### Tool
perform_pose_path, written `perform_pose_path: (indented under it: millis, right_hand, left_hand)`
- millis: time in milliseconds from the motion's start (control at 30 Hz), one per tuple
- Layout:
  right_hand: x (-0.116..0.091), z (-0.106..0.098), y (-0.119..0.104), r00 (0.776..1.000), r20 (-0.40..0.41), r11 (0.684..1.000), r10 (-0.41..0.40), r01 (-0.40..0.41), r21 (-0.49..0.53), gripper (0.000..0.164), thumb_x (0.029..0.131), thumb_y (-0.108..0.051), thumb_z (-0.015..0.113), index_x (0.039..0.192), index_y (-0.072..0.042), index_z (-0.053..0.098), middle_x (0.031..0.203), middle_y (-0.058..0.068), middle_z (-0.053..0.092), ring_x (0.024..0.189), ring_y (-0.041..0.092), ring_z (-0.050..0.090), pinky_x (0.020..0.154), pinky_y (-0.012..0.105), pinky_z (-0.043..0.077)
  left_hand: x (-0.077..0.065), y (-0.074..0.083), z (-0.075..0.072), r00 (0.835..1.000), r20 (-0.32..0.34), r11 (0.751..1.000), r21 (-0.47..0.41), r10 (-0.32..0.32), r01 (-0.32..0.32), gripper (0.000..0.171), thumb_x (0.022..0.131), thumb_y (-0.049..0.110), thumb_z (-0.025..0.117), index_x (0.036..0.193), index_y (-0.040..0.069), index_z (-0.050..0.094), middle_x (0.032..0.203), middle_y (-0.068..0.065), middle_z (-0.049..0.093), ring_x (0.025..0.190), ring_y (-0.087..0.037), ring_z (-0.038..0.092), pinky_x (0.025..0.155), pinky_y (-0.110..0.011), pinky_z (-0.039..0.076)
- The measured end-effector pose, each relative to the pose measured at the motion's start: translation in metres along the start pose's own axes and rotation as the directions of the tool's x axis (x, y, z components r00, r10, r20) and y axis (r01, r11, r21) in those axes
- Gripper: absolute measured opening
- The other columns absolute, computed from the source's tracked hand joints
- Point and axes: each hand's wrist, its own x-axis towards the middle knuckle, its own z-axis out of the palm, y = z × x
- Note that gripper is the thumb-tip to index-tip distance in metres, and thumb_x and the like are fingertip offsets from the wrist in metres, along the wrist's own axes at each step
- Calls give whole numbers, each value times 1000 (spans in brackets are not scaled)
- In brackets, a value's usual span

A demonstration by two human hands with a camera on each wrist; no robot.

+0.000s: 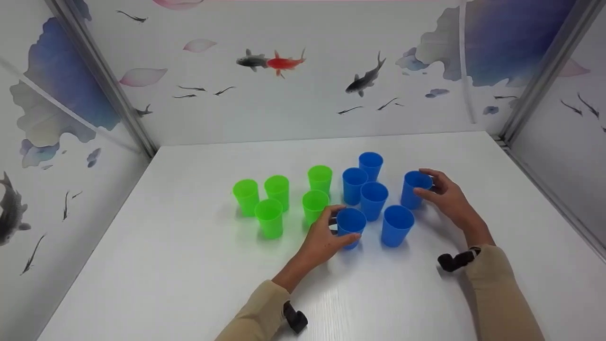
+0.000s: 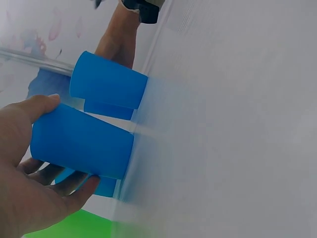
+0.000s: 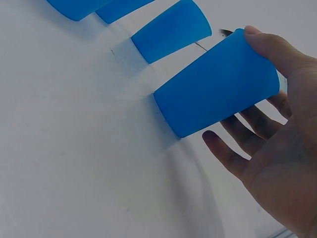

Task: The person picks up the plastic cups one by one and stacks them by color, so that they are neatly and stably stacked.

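Observation:
My left hand (image 1: 324, 239) holds a blue plastic cup (image 1: 351, 229), thumb on the near side and fingers round the far side. That cup (image 2: 81, 141) stands upright on the table, as the left wrist view also shows. Over on the right, my right hand (image 1: 447, 196) has its thumb at the rim of another upright blue cup (image 1: 416, 192). In the right wrist view, the fingers pass behind this cup (image 3: 218, 84). Between the two hands stands a blue cup (image 1: 396, 227), with more blue cups (image 1: 373, 202) just behind it.
Several green cups (image 1: 269, 219) stand upright left of the blue ones, one (image 1: 315, 206) close beside my left fingers. All are on a white table (image 1: 165, 260). Panels (image 1: 303, 109) printed with fish and leaves enclose its back and sides.

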Motion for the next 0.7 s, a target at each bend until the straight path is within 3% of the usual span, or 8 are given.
perform_pose_path:
  millis: [133,300,467,700]
  right_hand:
    - [4,1,3,1000,19,1000,6,-7,12,85,94,-53,63,160,-23,19,165,26,17,150,51,21,116,71,24]
    - [5,1,5,999,47,998,-6,3,56,82,96,-50,61,160,-24,16,165,26,17,149,51,23,115,67,31]
    - [4,-1,4,997,80,997,2,-8,78,81,97,-51,59,160,-28,14,165,27,15,149,51,25,113,64,37]
    - [2,0,2,994,106,996,9,-19,92,81,96,-55,59,159,-31,15,167,25,10,151,51,20,114,65,34]
  left_hand:
    - [-1,3,0,1000,-27,1000,-10,-1,0,66,87,35,79,142,21,45,146,-6,53,136,-29,51,108,-45,50]
    - [1,13,-2,999,-38,1000,-11,5,-5,69,87,35,78,144,19,43,148,-7,51,137,-29,51,108,-44,51]
    - [8,28,-7,999,-21,999,7,40,-39,71,88,35,78,146,18,42,151,-7,49,138,-29,50,108,-44,50]
    - [20,54,-15,999,-28,999,13,43,-42,72,87,35,78,147,18,42,153,-8,47,140,-28,49,109,-43,50]
